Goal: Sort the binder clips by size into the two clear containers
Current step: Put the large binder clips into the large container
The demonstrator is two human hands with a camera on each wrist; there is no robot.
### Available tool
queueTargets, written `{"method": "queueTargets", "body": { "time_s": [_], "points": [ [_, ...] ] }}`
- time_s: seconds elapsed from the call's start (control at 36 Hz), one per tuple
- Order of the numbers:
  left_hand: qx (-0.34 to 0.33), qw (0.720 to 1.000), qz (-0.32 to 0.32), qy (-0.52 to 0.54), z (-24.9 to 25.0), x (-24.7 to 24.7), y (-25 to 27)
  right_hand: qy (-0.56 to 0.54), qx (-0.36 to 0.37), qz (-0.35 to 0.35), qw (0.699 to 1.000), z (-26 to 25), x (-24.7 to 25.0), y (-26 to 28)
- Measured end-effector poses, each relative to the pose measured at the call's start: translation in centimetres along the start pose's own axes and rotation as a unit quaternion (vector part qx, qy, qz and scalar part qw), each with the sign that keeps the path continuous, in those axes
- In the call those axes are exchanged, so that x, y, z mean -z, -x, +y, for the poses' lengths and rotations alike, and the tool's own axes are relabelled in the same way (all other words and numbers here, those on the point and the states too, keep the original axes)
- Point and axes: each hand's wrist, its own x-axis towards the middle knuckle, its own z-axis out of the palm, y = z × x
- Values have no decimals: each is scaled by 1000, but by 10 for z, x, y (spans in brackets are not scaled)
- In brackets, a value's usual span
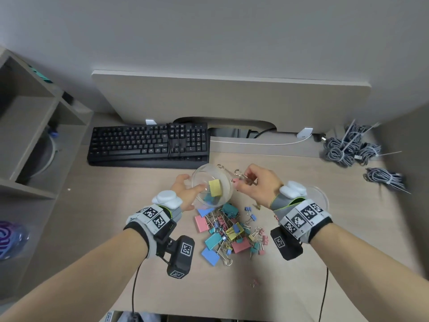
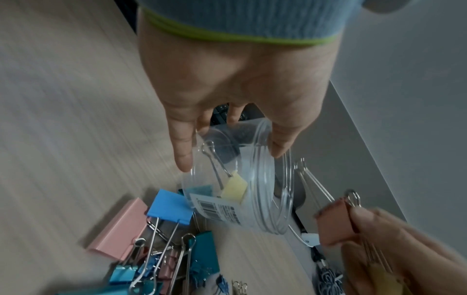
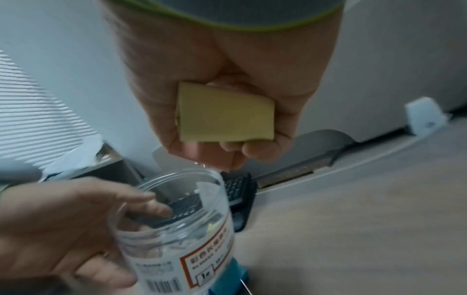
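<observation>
My left hand (image 1: 185,189) grips a clear container (image 1: 212,185) and holds it tilted above the clip pile (image 1: 228,232). Inside it lie a large yellow clip (image 2: 235,187) and a teal clip (image 2: 201,190). My right hand (image 1: 245,182) hovers just right of the container's rim. It holds two large clips, a pink clip (image 2: 333,223) at the fingertips and a yellow clip (image 3: 225,113) against the palm. The second clear container (image 1: 321,196) stands on the desk, mostly hidden behind my right wrist. Large and small clips of mixed colours make up the pile.
A black keyboard (image 1: 148,144) lies at the back of the desk, just beyond the hands. Bundles of grey cable (image 1: 350,147) sit at the back right. Open shelves (image 1: 34,126) stand at the left. A small pink clip (image 1: 254,282) lies alone near the front.
</observation>
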Motion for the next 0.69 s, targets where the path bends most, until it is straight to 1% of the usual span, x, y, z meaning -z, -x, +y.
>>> {"method": "queueTargets", "body": {
  "time_s": [0.11, 0.17, 0.22, 0.33, 0.44, 0.53, 0.61, 0.69],
  "points": [
    [-5, 1000, -28, 3, 2, -6, 5, 107, 75, -25, 991, -23, -7, -2],
    [0, 999, -41, 9, 4, -8, 8, 173, 77, -50, 981, -31, -13, -4],
    [5, 999, -53, 12, 6, -9, 11, 197, 61, -56, 977, -39, -20, -6],
    [6, 998, -60, 15, 6, -8, 17, 177, 69, -70, 979, -50, -33, -5],
    [23, 998, -51, 43, 4, 0, 18, 118, 50, -33, 991, -54, -30, -5],
    [28, 997, -49, 53, 3, 5, 20, 79, 34, -42, 995, -58, -26, -8],
    [16, 996, -55, 62, 4, 6, 23, 77, 19, -54, 995, -66, -30, -9],
    [-3, 997, -47, 67, 4, 4, 26, 80, 7, -59, 995, -74, -40, -9]
  ]
}}
